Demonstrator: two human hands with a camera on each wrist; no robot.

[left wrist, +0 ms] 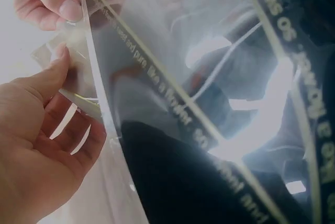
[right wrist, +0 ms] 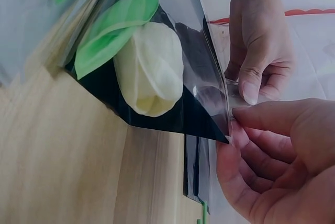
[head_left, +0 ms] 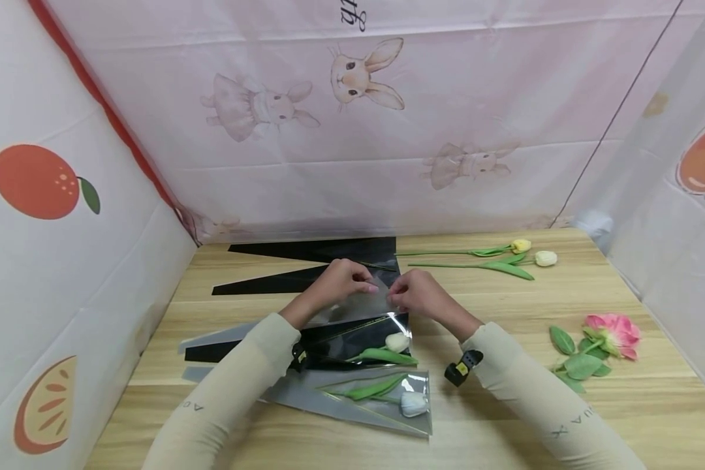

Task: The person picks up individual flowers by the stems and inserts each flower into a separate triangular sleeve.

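Observation:
Near the table's middle, my left hand pinches the open end of a translucent grey flower sleeve between thumb and fingers. My right hand pinches the same end from the other side, its fingertips close to the left ones. Just nearer me lies a black-and-clear sleeve holding a white tulip; its bloom fills much of the right wrist view. In the left wrist view gold lettering runs across a clear, dark-backed sleeve beside both hands.
Closest to me is a grey sleeve with another white tulip. Black sleeves lie at the back. A yellow tulip and a white tulip rest back right; a pink rose lies at right. Printed curtains enclose the table.

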